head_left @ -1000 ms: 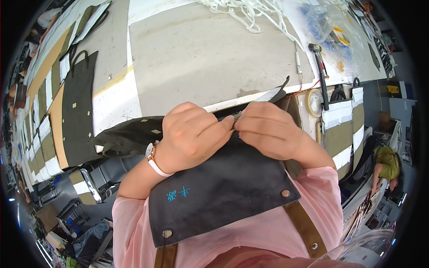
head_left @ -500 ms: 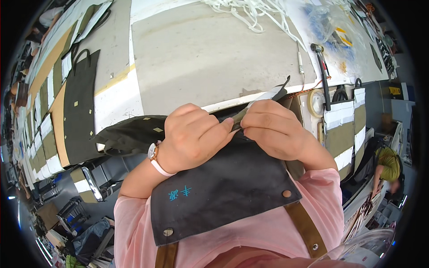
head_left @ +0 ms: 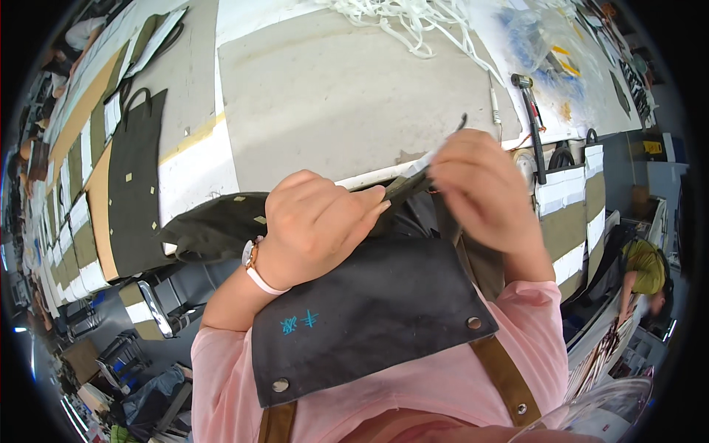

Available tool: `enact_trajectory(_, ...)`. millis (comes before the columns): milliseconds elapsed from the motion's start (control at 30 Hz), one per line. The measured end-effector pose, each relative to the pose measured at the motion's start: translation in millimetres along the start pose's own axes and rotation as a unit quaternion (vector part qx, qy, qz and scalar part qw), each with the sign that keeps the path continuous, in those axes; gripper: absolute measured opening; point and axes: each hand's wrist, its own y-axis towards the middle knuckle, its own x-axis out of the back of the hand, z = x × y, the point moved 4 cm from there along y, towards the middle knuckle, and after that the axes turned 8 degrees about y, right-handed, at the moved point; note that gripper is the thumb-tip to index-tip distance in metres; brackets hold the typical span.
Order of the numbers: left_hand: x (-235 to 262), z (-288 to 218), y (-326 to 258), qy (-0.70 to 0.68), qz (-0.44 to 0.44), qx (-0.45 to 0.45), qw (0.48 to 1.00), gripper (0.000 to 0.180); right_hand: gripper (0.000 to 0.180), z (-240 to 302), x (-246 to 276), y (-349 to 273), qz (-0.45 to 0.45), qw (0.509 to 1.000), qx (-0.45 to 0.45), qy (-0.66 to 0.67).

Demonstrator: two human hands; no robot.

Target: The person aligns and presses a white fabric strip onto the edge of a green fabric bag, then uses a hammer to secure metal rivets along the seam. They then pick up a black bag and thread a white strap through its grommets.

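Observation:
A dark green fabric piece [head_left: 214, 225] with small pale squares on it stretches along the table's near edge in front of my apron. My left hand [head_left: 314, 221], wearing a watch and a pale band, pinches the folded edge of this fabric between thumb and fingers. A white strip [head_left: 419, 164] shows along the same edge, further right. My right hand [head_left: 487, 192] is bent at the strip's right end, smeared by motion. Whether its fingers grip the edge cannot be made out. A thin dark tip [head_left: 463, 120] sticks up beyond it.
A hammer [head_left: 527, 111] and a white pen-like tool [head_left: 495, 107] lie at right. White cords [head_left: 413, 22] pile up at the back. Another dark green panel [head_left: 136, 192] with a handle lies at left. Stacked fabric pieces [head_left: 559, 214] stand at right. A co-worker [head_left: 642, 269] bends at far right.
My right hand has moved away from my left hand, to the right along the fabric edge. My left hand stays nearly in place, still pinching the fabric.

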Motion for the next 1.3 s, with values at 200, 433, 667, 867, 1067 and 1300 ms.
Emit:
enact_trajectory(200,4.3,2.8,-0.9,-0.006,0.02,0.036,0.999,0.017,0.016,-9.2,-32.6,-4.0,0.017,0.995,-0.001,0.101)
enact_trajectory(433,-4.2,29.1,-11.9,-0.005,-0.014,0.148,0.989,0.009,0.016,-46.2,-13.7,-12.8,0.037,0.996,-0.076,0.036)
enact_trajectory(667,-3.2,83.0,-27.9,0.202,0.051,0.149,0.967,0.025,0.033,-94.8,6.6,-12.8,-0.033,0.976,-0.099,-0.189)
enact_trajectory(867,-24.3,97.0,-33.0,0.229,0.052,0.113,0.966,0.034,0.053,-164.8,-7.9,-25.9,-0.045,0.962,-0.152,-0.22)
enact_trajectory(1067,-40.2,125.8,-20.6,0.235,0.084,0.099,0.963,0.036,0.058,-193.1,-5.4,-4.7,0.019,0.962,-0.206,-0.178)
enact_trajectory(1300,-82.3,166.3,-25.5,0.226,0.167,0.087,0.956,0.036,0.045,-281.7,-4.3,-36.5,0.091,0.884,-0.332,-0.315)
